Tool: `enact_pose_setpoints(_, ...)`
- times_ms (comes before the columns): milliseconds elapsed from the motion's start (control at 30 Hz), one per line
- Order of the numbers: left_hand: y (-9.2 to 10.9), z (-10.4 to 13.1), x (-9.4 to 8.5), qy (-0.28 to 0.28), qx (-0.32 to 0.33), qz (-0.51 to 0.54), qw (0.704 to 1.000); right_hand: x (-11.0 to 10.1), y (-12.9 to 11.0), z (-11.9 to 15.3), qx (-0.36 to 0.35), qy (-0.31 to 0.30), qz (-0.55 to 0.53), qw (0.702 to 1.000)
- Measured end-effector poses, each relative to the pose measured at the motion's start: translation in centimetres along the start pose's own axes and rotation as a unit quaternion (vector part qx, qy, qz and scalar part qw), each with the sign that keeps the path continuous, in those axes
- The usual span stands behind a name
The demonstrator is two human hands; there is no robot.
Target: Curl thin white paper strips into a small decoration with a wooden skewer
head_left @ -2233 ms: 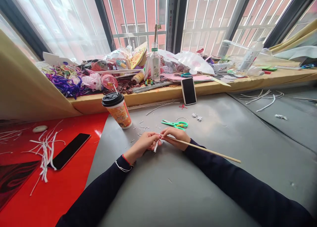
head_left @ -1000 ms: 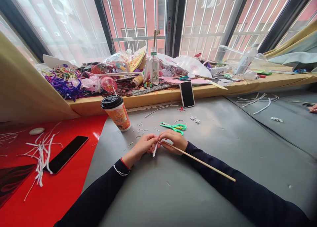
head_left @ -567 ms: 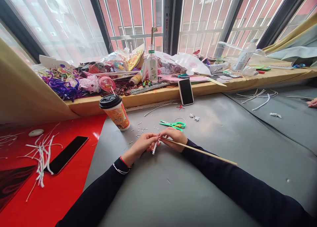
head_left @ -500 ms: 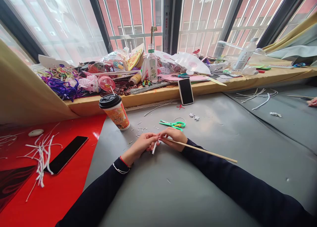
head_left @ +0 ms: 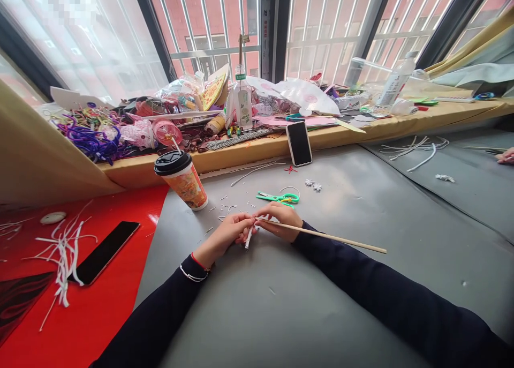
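My left hand (head_left: 234,230) pinches a short bundle of white cord (head_left: 248,238), which hangs down below the fingertips. My right hand (head_left: 280,219) is closed on a thin wooden stick (head_left: 333,238); the stick slants down to the right across my sleeve. The fingertips of both hands meet around the stick's left end, and the fingers hide the exact contact there. Green-handled scissors (head_left: 277,197) lie just beyond my right hand. Small white cord scraps (head_left: 229,207) are scattered beyond my left hand.
A paper cup (head_left: 183,181) with a black lid stands at the left. One phone (head_left: 299,143) leans on the cluttered ledge (head_left: 225,162); another (head_left: 105,251) lies beside white strands (head_left: 64,255). Someone's hand (head_left: 506,156) shows at the far right.
The camera view has shifted slightly. The wooden stick's free end is a little higher in the picture, while both hands keep nearly the same hold.
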State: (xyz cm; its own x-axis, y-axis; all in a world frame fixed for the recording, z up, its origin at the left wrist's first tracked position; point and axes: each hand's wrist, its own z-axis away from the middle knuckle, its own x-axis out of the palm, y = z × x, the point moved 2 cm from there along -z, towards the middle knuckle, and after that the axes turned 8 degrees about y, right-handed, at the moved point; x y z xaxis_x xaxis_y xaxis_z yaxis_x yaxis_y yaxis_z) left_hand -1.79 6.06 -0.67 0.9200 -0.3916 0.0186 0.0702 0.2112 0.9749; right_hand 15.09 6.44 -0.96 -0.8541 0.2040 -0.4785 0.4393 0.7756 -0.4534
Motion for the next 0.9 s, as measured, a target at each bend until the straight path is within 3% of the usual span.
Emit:
enact_pose_setpoints(600,0.69,0.49,0.22,-0.001,-0.012,-0.034,0.999,-0.06,-0.27,-0.30,-0.125,0.024,-0.006,0.992)
enact_pose_setpoints(733,0.76,0.44,0.23,-0.002,-0.011,-0.037,0.999,-0.24,-0.42,-0.45,-0.184,0.034,0.022,0.982)
enact_pose_setpoints(900,0.63,0.42,0.12,-0.001,-0.013,-0.030,0.999,-0.73,-0.77,-0.52,-0.267,-0.004,0.079,0.961)
